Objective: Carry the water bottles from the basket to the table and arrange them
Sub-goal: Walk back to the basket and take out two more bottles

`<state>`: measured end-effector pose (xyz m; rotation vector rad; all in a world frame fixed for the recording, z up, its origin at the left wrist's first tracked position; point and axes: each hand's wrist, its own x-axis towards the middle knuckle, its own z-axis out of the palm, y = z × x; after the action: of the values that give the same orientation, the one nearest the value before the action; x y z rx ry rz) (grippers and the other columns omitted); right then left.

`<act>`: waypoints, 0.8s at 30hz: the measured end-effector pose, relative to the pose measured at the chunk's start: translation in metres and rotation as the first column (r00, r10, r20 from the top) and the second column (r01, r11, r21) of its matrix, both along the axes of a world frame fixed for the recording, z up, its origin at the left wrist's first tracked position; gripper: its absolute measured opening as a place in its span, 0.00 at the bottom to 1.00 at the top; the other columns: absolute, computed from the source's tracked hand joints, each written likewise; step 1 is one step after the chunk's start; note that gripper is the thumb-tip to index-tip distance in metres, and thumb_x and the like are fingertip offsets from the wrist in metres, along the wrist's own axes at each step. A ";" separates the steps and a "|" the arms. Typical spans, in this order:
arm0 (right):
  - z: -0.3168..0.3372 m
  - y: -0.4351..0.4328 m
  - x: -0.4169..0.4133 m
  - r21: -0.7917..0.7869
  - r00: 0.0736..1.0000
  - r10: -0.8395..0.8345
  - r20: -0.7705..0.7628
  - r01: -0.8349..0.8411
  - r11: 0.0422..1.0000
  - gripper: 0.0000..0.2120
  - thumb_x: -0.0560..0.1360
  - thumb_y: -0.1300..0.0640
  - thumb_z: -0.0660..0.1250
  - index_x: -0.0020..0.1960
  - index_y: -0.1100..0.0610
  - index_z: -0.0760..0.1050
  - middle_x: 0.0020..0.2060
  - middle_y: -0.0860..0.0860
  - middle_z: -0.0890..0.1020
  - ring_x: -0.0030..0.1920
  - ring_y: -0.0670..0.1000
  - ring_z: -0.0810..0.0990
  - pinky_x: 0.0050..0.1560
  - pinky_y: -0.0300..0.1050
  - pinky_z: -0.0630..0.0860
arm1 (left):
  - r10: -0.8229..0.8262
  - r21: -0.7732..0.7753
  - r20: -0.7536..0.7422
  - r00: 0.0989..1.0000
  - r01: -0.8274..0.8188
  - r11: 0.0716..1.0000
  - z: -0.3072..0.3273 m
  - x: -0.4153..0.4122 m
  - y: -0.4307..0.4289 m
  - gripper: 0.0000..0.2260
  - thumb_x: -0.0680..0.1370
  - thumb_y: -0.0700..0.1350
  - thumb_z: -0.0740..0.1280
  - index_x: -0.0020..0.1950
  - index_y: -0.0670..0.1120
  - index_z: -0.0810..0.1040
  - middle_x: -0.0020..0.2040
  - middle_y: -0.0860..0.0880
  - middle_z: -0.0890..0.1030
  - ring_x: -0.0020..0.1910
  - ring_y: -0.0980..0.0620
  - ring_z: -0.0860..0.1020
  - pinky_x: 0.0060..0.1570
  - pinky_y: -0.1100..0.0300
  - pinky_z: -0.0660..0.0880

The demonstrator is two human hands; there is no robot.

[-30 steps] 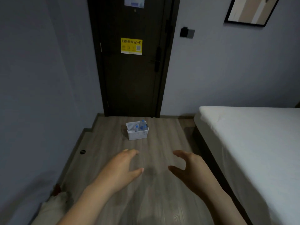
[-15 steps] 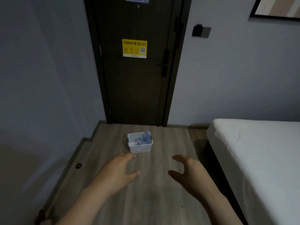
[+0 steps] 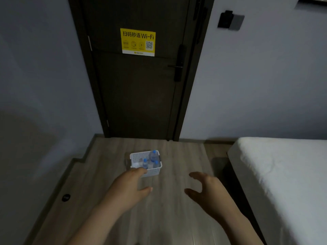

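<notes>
A small white perforated basket [image 3: 137, 156] stands on the wooden floor in front of a dark door. Clear water bottles with blue caps [image 3: 154, 155] stand inside it, one taller than the others. My left hand [image 3: 130, 187] reaches forward, open, its fingertips overlapping the basket's near left corner in the view; whether it touches I cannot tell. My right hand [image 3: 206, 189] hovers open and curled to the right of the basket, apart from it. No table is in view.
The dark door [image 3: 139, 89] with a yellow Wi-Fi sticker [image 3: 138, 41] closes the far end. A white bed [image 3: 283, 177] fills the right side. Grey walls stand left and behind. A small dark round object [image 3: 66, 197] lies on the floor by the left wall.
The view has moved closer to the door and basket. Both hands have advanced; my left hand now reaches the basket's near corner in the view.
</notes>
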<state>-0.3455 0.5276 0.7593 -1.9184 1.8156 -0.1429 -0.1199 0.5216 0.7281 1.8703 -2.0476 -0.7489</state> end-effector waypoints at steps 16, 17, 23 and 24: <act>-0.044 -0.248 0.026 0.014 0.999 0.029 -0.030 -0.029 0.999 0.26 0.74 0.45 0.66 0.70 0.46 0.66 0.66 0.43 0.73 0.64 0.41 0.72 0.64 0.37 0.70 | 0.009 0.096 -0.006 1.000 -0.008 0.995 -0.028 0.033 -0.246 0.13 0.72 0.51 0.70 0.55 0.53 0.76 0.55 0.56 0.79 0.52 0.58 0.77 0.51 0.61 0.76; -0.049 -0.263 0.024 0.023 0.999 0.039 -0.029 -0.038 0.999 0.25 0.74 0.45 0.66 0.70 0.46 0.65 0.66 0.43 0.73 0.64 0.41 0.72 0.64 0.37 0.70 | 0.021 0.109 -0.012 1.000 -0.020 0.994 -0.033 0.033 -0.259 0.14 0.72 0.51 0.70 0.56 0.53 0.75 0.57 0.56 0.78 0.53 0.57 0.77 0.52 0.62 0.76; -0.085 -0.365 0.010 0.061 0.996 0.094 -0.008 -0.094 0.994 0.25 0.75 0.45 0.66 0.70 0.45 0.65 0.66 0.43 0.73 0.64 0.41 0.72 0.62 0.36 0.68 | 0.108 0.169 -0.032 0.994 -0.101 0.980 -0.061 0.021 -0.341 0.18 0.74 0.52 0.69 0.62 0.51 0.73 0.62 0.53 0.77 0.57 0.57 0.76 0.51 0.69 0.71; -0.092 -0.382 0.007 0.070 0.995 0.103 -0.002 -0.102 0.992 0.25 0.75 0.46 0.66 0.70 0.45 0.65 0.66 0.43 0.72 0.64 0.41 0.71 0.62 0.35 0.67 | 0.118 0.178 -0.033 0.993 -0.110 0.978 -0.065 0.018 -0.355 0.18 0.74 0.52 0.69 0.62 0.51 0.73 0.62 0.53 0.77 0.56 0.57 0.76 0.50 0.70 0.70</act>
<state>-0.3382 0.1452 0.6677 -1.9600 1.6985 -0.0392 -0.1017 0.1666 0.6627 2.0270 -1.8838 -0.9585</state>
